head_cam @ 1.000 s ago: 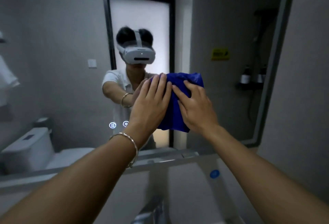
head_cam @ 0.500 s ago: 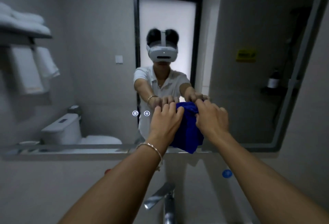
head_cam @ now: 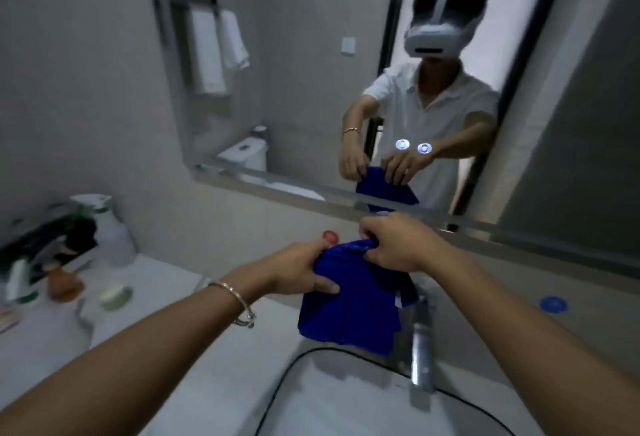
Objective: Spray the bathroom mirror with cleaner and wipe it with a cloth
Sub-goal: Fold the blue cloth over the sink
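A blue cloth (head_cam: pixel 349 307) hangs bunched between my two hands, below the mirror and above the back of the sink. My left hand (head_cam: pixel 298 271) grips its upper left part. My right hand (head_cam: pixel 394 241) pinches its top edge. The mirror (head_cam: pixel 311 71) fills the wall ahead and reflects a person holding the cloth. A white spray bottle (head_cam: pixel 110 227) stands on the counter at the far left, away from both hands. The view is tilted and blurred.
A chrome faucet (head_cam: pixel 420 342) stands just right of the cloth, over the white sink basin (head_cam: pixel 346 401). Small toiletry items (head_cam: pixel 62 283) crowd the left counter. A metal ledge (head_cam: pixel 346 207) runs under the mirror. A blue sticker (head_cam: pixel 553 304) and a red one (head_cam: pixel 330 236) mark the wall.
Both hands have come off the mirror and dropped with the cloth to above the sink. The cloth went from pressed flat on the glass to bunched and hanging. The view swung down and left.
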Available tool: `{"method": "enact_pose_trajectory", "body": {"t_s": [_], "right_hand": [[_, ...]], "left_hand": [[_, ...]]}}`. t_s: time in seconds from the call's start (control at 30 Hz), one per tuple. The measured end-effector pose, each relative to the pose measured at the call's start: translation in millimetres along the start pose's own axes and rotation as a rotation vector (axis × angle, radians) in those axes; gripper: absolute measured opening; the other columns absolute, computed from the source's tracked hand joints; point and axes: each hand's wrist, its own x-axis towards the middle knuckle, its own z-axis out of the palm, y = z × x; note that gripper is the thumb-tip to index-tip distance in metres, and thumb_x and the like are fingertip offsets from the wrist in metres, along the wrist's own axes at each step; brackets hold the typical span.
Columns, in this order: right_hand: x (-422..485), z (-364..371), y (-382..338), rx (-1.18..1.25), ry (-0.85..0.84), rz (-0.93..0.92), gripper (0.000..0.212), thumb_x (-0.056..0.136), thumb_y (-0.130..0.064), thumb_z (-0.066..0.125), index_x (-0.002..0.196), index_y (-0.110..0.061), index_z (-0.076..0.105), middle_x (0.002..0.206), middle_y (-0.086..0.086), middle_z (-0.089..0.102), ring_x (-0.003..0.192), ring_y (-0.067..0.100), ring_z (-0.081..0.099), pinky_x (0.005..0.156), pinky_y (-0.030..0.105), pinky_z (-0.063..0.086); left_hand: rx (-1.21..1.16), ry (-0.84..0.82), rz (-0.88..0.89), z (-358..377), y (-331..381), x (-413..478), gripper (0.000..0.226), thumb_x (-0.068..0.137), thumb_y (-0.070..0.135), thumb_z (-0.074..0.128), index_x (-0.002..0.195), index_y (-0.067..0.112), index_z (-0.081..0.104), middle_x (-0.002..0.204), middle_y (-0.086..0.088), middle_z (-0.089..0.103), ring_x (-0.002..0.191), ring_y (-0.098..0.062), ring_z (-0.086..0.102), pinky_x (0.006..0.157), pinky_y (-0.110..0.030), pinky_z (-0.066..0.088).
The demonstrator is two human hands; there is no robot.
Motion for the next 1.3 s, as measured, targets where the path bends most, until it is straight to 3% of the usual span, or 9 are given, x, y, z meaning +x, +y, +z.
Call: {"method": "enact_pose_trajectory", "body": {"t_s": [0.2, 0.37, 0.53, 0.63, 0.77, 0.97, 1.07, 1.23, 1.3], "right_hand": [[75.4, 45.7, -139.8, 0.071, -0.147, -0.274, 0.018, 0.088, -0.030, 0.059, 0.082, -0.027, 0.043, 0.082, -0.005, 0.054, 0.076, 0.017, 0.053, 0.061, 0.029, 0.040], [116.3, 92.1, -261.3, 0.101, -0.245, -0.457, 0.014, 0.087, -0.028, 0.056, 0.086, -0.024, 0.043, 0.079, -0.006, 0.051, 0.075, 0.018, 0.051, 0.054, 0.026, 0.035], [143.0, 148.4, -367.5, 0.111, -0.415, -0.561, 0.025, 0.087, -0.032, 0.060, 0.110, -0.025, 0.053, 0.108, 0.000, 0.061, 0.091, 0.019, 0.059, 0.074, 0.031, 0.050], [154.3, 172.3, -426.6, 0.065, -0.460, -0.655, 0.026, 0.088, -0.030, 0.059, 0.112, -0.022, 0.059, 0.111, 0.002, 0.062, 0.096, 0.020, 0.058, 0.074, 0.031, 0.047], [170.8, 185.0, -492.1, 0.052, -0.449, -0.740, 0.020, 0.087, -0.024, 0.057, 0.107, -0.021, 0.061, 0.106, 0.002, 0.065, 0.091, 0.019, 0.059, 0.070, 0.030, 0.046], [205.1, 163.1, -548.0, 0.121, -0.247, -0.788, 0.023, 0.090, -0.023, 0.059, 0.113, -0.020, 0.060, 0.104, -0.001, 0.062, 0.088, 0.013, 0.054, 0.070, 0.026, 0.043], [209.2, 171.6, -549.9, 0.155, -0.189, -0.816, 0.019, 0.088, -0.021, 0.060, 0.107, -0.020, 0.061, 0.100, -0.001, 0.061, 0.086, 0.011, 0.052, 0.069, 0.024, 0.040], [202.3, 220.1, -523.1, -0.106, -0.620, -0.796, 0.027, 0.090, -0.030, 0.056, 0.108, -0.011, 0.064, 0.109, 0.004, 0.063, 0.098, 0.019, 0.058, 0.087, 0.027, 0.048], [207.0, 221.0, -513.7, -0.040, -0.639, -0.727, 0.031, 0.092, -0.032, 0.054, 0.112, -0.010, 0.064, 0.114, 0.004, 0.063, 0.101, 0.018, 0.058, 0.091, 0.030, 0.049]], "left_hand": [[-0.081, 0.205, -0.342, -13.2, -113.0, -118.0, 0.022, 0.077, 0.021, 0.058, 0.096, 0.017, 0.048, 0.091, -0.005, 0.062, 0.082, -0.024, 0.059, 0.067, -0.033, 0.046], [-0.120, 0.276, -0.540, -16.2, -200.3, -217.8, 0.024, 0.077, 0.023, 0.062, 0.097, 0.026, 0.049, 0.095, 0.001, 0.061, 0.083, -0.016, 0.059, 0.070, -0.030, 0.051], [-0.235, 0.243, -0.702, -6.9, -271.9, -304.9, 0.027, 0.084, 0.043, 0.061, 0.104, 0.027, 0.054, 0.101, 0.006, 0.063, 0.087, -0.008, 0.060, 0.073, -0.025, 0.052], [-0.144, 0.292, -0.799, -3.0, -306.5, -343.9, 0.012, 0.084, 0.032, 0.055, 0.095, 0.027, 0.052, 0.096, 0.005, 0.062, 0.084, -0.010, 0.059, 0.071, -0.027, 0.051], [-0.002, 0.391, -0.880, -16.9, -342.9, -383.9, 0.013, 0.085, 0.028, 0.057, 0.097, 0.025, 0.052, 0.096, 0.004, 0.059, 0.084, -0.010, 0.055, 0.069, -0.025, 0.048], [0.268, 0.563, -0.839, -67.7, -375.3, -415.9, 0.030, 0.083, 0.038, 0.063, 0.106, 0.020, 0.056, 0.098, 0.003, 0.054, 0.089, -0.013, 0.049, 0.072, -0.029, 0.046], [0.289, 0.530, -0.835, -61.7, -384.3, -416.2, 0.035, 0.083, 0.038, 0.062, 0.111, 0.019, 0.054, 0.102, 0.001, 0.053, 0.091, -0.014, 0.047, 0.071, -0.027, 0.040], [0.162, 0.317, -0.838, -10.2, -389.8, -406.2, 0.051, 0.087, 0.047, 0.056, 0.129, 0.018, 0.050, 0.120, -0.002, 0.055, 0.105, -0.017, 0.050, 0.086, -0.027, 0.043], [0.149, 0.334, -0.862, -17.1, -391.6, -399.3, 0.051, 0.090, 0.048, 0.051, 0.132, 0.020, 0.048, 0.126, -0.002, 0.053, 0.110, -0.017, 0.049, 0.093, -0.032, 0.044]]}}
